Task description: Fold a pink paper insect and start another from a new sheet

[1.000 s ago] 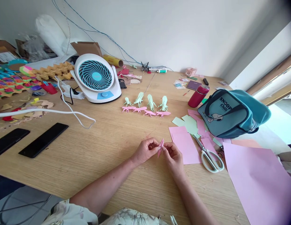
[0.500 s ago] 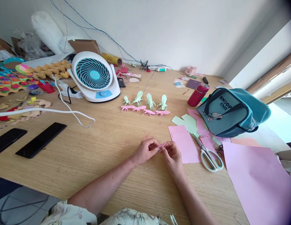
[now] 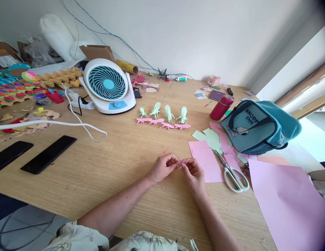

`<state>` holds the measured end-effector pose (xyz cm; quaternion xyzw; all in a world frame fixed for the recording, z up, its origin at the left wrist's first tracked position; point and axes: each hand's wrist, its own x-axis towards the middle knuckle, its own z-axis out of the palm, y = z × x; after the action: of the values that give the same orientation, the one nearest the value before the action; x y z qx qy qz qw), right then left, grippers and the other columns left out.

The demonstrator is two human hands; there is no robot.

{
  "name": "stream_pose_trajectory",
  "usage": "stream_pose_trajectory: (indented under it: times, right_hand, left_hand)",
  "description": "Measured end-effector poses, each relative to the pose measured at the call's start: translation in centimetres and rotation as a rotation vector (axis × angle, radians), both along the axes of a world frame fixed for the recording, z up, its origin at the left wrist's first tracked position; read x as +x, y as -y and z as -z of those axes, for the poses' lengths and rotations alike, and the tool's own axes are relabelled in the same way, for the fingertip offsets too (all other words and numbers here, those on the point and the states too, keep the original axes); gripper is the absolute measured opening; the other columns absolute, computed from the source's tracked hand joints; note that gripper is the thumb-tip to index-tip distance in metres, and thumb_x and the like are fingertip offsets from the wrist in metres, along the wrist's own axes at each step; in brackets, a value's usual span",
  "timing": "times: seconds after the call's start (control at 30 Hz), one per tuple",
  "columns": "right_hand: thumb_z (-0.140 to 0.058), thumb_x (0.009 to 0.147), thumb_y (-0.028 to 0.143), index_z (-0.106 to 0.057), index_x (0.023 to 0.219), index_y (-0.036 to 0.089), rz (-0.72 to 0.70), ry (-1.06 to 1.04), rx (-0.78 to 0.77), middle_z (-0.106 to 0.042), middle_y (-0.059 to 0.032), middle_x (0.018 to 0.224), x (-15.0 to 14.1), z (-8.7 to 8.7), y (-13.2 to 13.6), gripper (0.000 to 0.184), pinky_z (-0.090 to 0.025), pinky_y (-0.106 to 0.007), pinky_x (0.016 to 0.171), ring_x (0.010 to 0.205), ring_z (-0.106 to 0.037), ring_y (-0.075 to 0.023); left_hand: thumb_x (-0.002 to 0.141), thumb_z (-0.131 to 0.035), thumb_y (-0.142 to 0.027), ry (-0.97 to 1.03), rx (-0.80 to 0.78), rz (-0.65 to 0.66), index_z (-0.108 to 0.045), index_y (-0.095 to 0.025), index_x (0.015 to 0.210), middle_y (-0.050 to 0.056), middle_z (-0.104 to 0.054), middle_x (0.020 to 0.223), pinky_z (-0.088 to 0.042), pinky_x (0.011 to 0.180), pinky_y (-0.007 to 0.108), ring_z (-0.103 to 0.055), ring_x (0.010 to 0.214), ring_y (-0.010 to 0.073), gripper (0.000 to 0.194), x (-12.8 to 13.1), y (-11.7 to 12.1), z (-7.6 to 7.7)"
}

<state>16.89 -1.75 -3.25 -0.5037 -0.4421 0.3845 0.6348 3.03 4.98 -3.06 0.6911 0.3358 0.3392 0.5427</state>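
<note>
Our fingers are pinched together on a small folded pink paper (image 3: 181,161) just below the centre of the frame, our left hand (image 3: 162,169) and right hand (image 3: 195,175) equally near. It lies between the fingertips, its long axis running mostly across from hand to hand, the right end slightly higher. Our fingertips cover parts of it, so we cannot make out its folds. To the right lie a pink sheet (image 3: 207,164) and scissors (image 3: 231,170); beyond our hands stand pink paper figures (image 3: 156,121) and green paper figures (image 3: 168,113) on the worktop (image 3: 120,150).
</note>
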Motion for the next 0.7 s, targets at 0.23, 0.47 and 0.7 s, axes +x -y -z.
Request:
stream_pose_trajectory:
  times: [0.23,0.47,0.7]
  right_hand:
    - [-0.073,0.078,0.042,-0.062,0.081,0.021,0.029,-0.035,-0.056,-0.066,-0.0027,0.076,0.3,0.7,-0.3,0.024,-0.052,-0.033,0.069,0.072,-0.062,-0.0181]
    - [-0.072,0.079,0.043,-0.058,0.081,0.022,0.023,-0.043,-0.016,-0.067,-0.0029,0.081,0.1,1.2,-0.4,0.026,-0.052,-0.033,0.065,0.068,-0.062,-0.0166]
    - [-0.072,0.079,0.045,-0.061,0.082,0.021,-0.107,0.009,0.01,-0.067,-0.0042,0.082,-0.4,0.8,0.1,0.026,-0.053,-0.033,0.071,0.076,-0.063,-0.0186]
  left_hand:
    - [0.081,-0.069,-0.041,-0.011,0.071,-0.02,-0.054,-0.016,0.074,-0.005,-0.05,0.064,-0.031,0.051,0.019,-0.038,0.054,0.0068,0.03,-0.1,0.4,-0.9]
    - [0.078,-0.071,-0.047,0.004,-0.009,-0.06,-0.056,-0.015,0.07,-0.006,-0.048,0.059,-0.031,0.05,0.019,-0.037,0.051,0.0067,0.036,-0.2,1.1,-1.6]
    - [0.077,-0.073,-0.045,-0.036,-0.042,-0.142,-0.058,-0.015,0.072,-0.005,-0.052,0.061,-0.033,0.051,0.019,-0.041,0.054,0.0071,0.034,-2.0,2.4,-2.0]
